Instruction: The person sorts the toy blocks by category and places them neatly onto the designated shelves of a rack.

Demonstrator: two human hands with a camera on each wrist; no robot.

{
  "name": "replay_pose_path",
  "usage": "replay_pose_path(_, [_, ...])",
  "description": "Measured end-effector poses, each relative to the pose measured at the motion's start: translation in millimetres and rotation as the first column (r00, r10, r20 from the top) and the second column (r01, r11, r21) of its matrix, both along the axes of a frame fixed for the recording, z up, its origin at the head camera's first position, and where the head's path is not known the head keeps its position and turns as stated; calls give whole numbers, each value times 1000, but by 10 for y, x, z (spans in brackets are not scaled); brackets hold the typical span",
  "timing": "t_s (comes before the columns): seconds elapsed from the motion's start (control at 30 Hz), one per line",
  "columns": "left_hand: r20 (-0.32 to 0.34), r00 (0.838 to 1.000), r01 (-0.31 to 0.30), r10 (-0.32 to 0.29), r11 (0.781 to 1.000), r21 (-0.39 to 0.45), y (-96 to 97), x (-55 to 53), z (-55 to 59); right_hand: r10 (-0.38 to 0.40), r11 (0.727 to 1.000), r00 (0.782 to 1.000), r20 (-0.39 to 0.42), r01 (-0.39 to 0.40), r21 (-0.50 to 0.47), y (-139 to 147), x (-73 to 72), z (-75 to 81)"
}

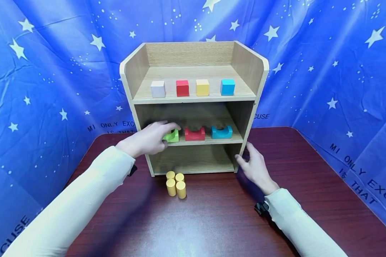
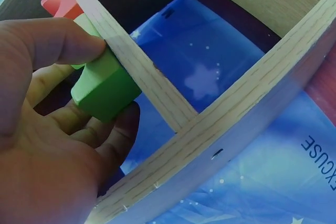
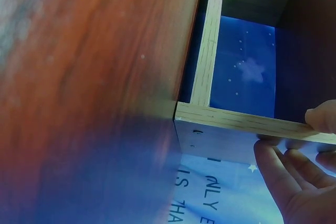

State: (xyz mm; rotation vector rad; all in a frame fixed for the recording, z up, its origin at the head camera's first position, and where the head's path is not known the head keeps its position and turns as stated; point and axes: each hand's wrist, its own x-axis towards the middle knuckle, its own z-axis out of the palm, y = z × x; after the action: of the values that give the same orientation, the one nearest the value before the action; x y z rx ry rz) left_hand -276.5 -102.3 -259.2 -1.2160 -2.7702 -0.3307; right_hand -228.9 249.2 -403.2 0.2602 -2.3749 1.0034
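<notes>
My left hand [image 1: 148,138] is at the left end of the middle shelf, holding a green arch block [image 2: 107,87]. In the left wrist view the thumb lies on the block's near side and the fingers curl beneath it. To its right on that shelf stand a red arch block [image 1: 194,134] and a blue arch block [image 1: 221,132]. My right hand [image 1: 256,167] grips the right side panel [image 3: 247,121] of the wooden shelf unit [image 1: 193,54] low down, thumb at the front edge and fingers along the outer face.
On the top shelf sit a white cube [image 1: 158,89], a red cube [image 1: 182,88], a yellow cube [image 1: 202,87] and a blue cube [image 1: 227,87]. Several yellow cylinders [image 1: 181,190] stand grouped on the dark red table [image 1: 212,221], before the unit. A blue starry cloth [image 1: 64,71] hangs behind.
</notes>
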Motion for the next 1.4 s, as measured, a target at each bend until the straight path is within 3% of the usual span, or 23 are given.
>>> replay_pose_path(0.37, [16,1000,-23,23,1000,-16,13,-14,-7,-1,1000,1000,1,1,-1,3,6,-5])
replay_pose_path(0.83, [-12,1000,-25,25,999,-19,22,-13,-9,-3,1000,1000,3,3,-6,5,-4,-5])
replay_pose_path(1.17, [-98,994,-41,38,999,-29,24,16,-22,1,1000,1000,-9,-1,-1,0,8,-6])
replay_pose_path(1.4, [-194,980,-36,34,999,-5,-3,72,-26,13,1000,1000,-24,-13,-12,3,-2,-7])
